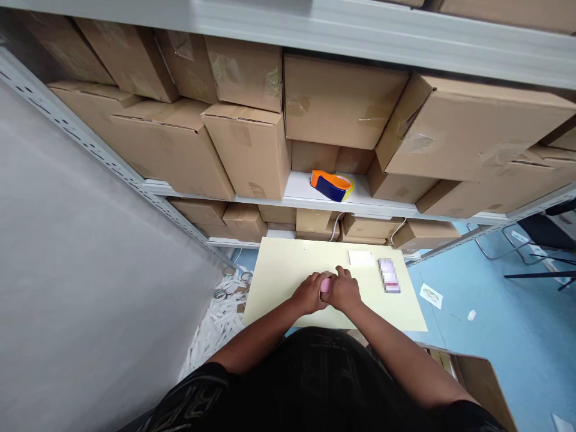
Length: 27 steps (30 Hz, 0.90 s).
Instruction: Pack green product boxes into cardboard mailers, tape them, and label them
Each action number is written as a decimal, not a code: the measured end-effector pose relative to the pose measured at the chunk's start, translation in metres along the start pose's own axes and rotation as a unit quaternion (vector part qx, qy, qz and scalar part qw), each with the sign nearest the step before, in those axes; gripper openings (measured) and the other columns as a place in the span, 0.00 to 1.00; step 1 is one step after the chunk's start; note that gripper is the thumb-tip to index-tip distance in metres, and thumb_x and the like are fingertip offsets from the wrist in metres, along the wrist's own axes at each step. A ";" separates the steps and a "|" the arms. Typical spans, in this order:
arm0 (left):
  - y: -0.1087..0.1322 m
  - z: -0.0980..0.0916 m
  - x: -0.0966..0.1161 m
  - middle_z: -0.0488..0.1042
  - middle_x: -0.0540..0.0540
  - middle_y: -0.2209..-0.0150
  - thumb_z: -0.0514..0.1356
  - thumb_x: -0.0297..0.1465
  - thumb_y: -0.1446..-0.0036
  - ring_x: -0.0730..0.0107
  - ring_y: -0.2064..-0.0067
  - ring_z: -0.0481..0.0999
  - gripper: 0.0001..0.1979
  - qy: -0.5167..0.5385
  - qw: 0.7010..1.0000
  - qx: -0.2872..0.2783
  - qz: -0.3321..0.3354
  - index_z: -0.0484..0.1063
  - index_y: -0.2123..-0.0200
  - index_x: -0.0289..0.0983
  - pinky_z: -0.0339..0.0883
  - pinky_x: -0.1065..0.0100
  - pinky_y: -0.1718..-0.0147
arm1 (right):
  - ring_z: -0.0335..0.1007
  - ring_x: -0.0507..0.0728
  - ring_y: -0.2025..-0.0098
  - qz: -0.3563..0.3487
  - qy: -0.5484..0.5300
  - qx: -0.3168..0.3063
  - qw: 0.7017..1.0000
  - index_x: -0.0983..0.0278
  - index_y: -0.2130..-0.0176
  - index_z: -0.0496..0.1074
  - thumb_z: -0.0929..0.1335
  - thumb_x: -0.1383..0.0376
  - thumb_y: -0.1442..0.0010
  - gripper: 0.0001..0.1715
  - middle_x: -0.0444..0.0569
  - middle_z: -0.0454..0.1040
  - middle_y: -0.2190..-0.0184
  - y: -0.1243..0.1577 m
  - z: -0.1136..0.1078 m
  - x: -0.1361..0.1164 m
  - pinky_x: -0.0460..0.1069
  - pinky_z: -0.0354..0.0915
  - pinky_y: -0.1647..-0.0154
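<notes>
Both my hands meet over the middle of a pale yellow table (279,270). My left hand (307,293) and my right hand (345,290) are closed together around a small pink object (324,284), which shows only between the fingers. A white card (360,258) lies just beyond my right hand. A small blurred stack of labels (389,275) lies to its right.
Metal shelving (342,204) packed with cardboard boxes (252,144) stands behind the table. An orange and blue tape dispenser (330,183) sits on the shelf. White paper strips and tape rolls (220,312) litter the floor at left. An open carton (477,378) stands at right on the blue floor.
</notes>
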State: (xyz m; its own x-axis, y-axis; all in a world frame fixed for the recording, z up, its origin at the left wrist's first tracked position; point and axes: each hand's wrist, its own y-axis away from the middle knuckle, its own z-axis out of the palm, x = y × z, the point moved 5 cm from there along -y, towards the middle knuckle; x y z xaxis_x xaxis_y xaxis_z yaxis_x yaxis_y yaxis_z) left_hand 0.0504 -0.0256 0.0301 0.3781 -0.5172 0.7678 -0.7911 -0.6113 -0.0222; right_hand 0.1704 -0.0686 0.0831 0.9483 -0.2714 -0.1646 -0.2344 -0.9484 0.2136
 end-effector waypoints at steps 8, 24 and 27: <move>-0.009 -0.009 0.005 0.69 0.40 0.42 0.73 0.36 0.54 0.48 0.43 0.71 0.45 0.000 1.000 0.028 -0.014 0.60 0.33 0.44 0.65 0.50 0.41 | 0.72 0.67 0.52 -0.036 -0.129 0.190 0.973 0.66 0.52 0.71 0.72 0.57 0.50 0.27 0.64 0.67 0.40 0.034 -0.065 0.021 0.58 0.71 0.55; -0.018 -0.059 0.062 0.73 0.38 0.45 0.64 0.46 0.39 0.52 0.49 0.79 0.32 0.632 0.763 0.077 -0.110 0.59 0.36 0.45 0.74 0.45 0.50 | 0.61 0.68 0.35 -0.061 -0.577 0.248 0.776 0.58 0.41 0.62 0.74 0.56 0.45 0.36 0.60 0.62 0.38 0.078 -0.064 0.060 0.63 0.65 0.38; -0.020 -0.069 0.077 0.75 0.40 0.47 0.69 0.43 0.44 0.54 0.47 0.78 0.33 0.643 0.749 0.129 -0.098 0.62 0.40 0.43 0.73 0.50 0.49 | 0.61 0.66 0.34 -0.082 -0.601 0.151 0.780 0.54 0.39 0.58 0.75 0.58 0.45 0.40 0.58 0.58 0.34 0.077 -0.048 0.044 0.61 0.66 0.38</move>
State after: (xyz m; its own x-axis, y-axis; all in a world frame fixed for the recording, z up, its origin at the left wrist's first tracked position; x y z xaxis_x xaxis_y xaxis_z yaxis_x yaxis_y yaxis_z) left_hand 0.0622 -0.0113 0.1338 -0.4318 0.5004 0.7505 -0.5996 -0.7808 0.1757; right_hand 0.2042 -0.1456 0.1382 0.1274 0.0731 -0.9892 -0.3427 -0.9326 -0.1130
